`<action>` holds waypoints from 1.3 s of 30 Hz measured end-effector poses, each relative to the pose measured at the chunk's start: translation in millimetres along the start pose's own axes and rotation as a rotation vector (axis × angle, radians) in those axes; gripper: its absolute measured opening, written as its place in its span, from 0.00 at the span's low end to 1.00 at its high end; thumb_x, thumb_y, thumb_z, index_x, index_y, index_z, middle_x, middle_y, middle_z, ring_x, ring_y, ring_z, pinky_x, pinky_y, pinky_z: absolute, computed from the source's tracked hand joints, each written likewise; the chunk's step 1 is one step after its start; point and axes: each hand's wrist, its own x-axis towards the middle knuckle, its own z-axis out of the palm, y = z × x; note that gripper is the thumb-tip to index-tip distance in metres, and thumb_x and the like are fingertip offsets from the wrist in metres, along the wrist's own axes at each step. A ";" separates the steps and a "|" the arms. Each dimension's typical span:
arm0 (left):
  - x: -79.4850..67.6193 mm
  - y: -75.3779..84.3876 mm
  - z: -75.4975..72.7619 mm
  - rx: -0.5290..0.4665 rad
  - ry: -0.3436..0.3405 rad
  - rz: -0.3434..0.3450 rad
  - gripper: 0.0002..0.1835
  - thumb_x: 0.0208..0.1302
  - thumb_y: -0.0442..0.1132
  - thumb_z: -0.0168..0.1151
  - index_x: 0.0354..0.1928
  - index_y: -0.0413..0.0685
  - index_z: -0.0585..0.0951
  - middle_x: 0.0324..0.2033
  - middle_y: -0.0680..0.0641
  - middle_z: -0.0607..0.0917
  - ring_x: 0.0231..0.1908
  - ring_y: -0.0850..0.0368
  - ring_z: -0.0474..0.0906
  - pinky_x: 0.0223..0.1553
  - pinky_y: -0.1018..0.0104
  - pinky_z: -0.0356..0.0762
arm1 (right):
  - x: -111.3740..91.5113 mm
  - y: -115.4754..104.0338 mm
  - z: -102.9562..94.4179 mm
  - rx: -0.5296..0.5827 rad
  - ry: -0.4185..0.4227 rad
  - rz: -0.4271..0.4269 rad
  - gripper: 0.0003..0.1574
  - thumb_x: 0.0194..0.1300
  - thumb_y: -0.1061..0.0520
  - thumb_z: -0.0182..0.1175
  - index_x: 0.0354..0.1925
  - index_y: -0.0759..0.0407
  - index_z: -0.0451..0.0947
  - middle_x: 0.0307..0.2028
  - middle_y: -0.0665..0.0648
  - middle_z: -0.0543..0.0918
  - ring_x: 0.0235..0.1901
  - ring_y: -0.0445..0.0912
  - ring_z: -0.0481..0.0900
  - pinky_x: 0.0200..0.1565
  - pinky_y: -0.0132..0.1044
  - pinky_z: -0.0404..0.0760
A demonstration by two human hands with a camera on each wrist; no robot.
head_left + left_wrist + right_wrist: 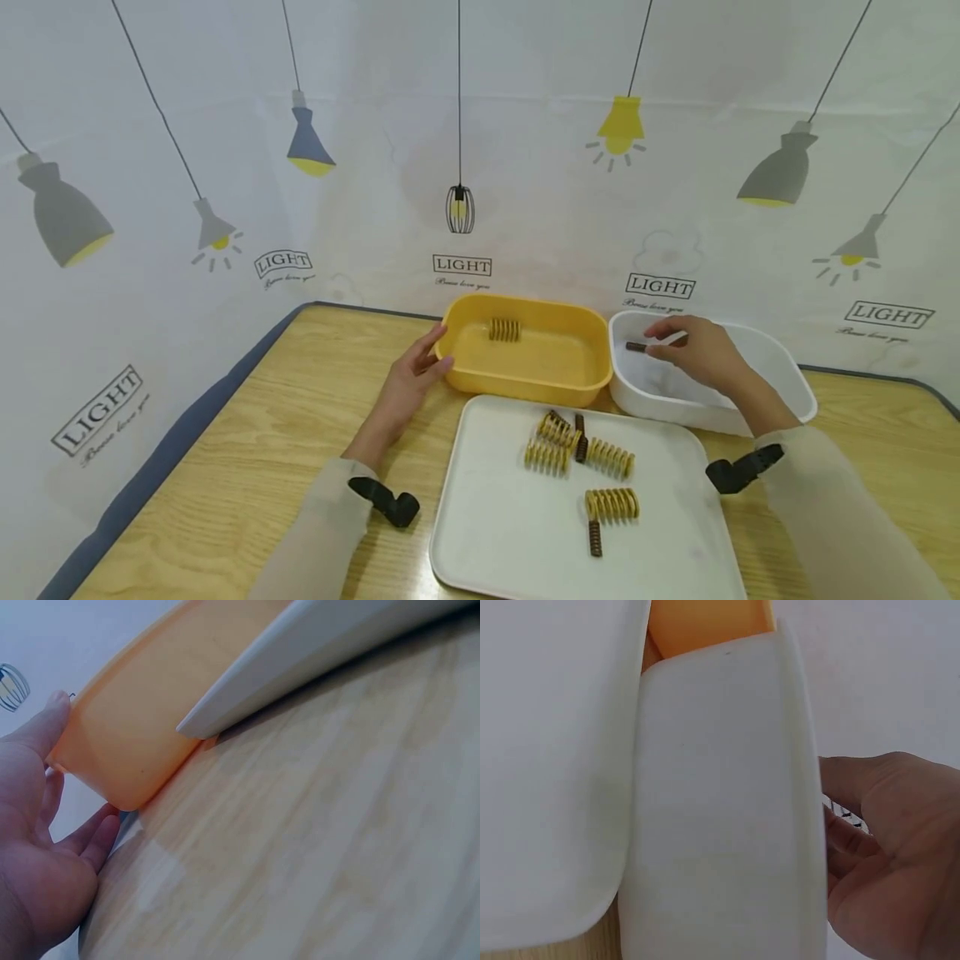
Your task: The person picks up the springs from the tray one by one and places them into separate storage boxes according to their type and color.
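My right hand reaches over the white bin, pinching one end of a small dark coil spring at the thumb tip. In the right wrist view the bin's wall hides those fingertips. My left hand rests against the left end of the yellow bin, thumb at the rim and fingers along the outer wall. A yellow coil spring lies inside that bin. On the white tray are several yellow springs and dark springs, some piled together near its far side.
The two bins stand side by side at the back of the wooden table, just beyond the tray. A white curtain printed with lamps hangs right behind them. Each wrist wears a black camera mount.
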 end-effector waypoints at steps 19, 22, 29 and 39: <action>-12.8 33.9 5.4 -0.021 -0.032 -0.032 0.31 0.69 0.40 0.58 0.72 0.49 0.62 0.72 0.54 0.56 0.66 0.41 0.59 0.64 0.54 0.61 | -98.7 -25.5 9.2 0.153 0.141 -0.186 0.15 0.66 0.48 0.61 0.49 0.51 0.78 0.39 0.52 0.81 0.30 0.47 0.81 0.28 0.35 0.80; -11.8 35.1 4.9 -0.025 -0.032 -0.021 0.31 0.69 0.39 0.58 0.72 0.47 0.61 0.72 0.53 0.56 0.66 0.40 0.58 0.64 0.53 0.61 | -108.4 -28.7 14.2 0.188 0.106 -0.209 0.13 0.66 0.51 0.62 0.48 0.53 0.79 0.40 0.51 0.82 0.31 0.44 0.81 0.30 0.33 0.80; -10.8 30.1 2.7 -0.006 -0.028 -0.042 0.31 0.69 0.39 0.58 0.72 0.49 0.61 0.72 0.55 0.57 0.66 0.42 0.60 0.63 0.55 0.62 | -118.7 -29.1 35.9 0.271 -0.060 -0.225 0.13 0.64 0.52 0.63 0.46 0.55 0.80 0.42 0.52 0.82 0.34 0.41 0.80 0.33 0.34 0.80; -1.6 2.9 1.7 0.014 0.006 -0.018 0.31 0.67 0.47 0.60 0.70 0.64 0.65 0.69 0.63 0.61 0.65 0.49 0.61 0.63 0.55 0.62 | -116.4 -19.8 57.0 0.299 -0.162 -0.230 0.15 0.61 0.50 0.66 0.46 0.52 0.80 0.40 0.50 0.81 0.32 0.41 0.80 0.30 0.34 0.79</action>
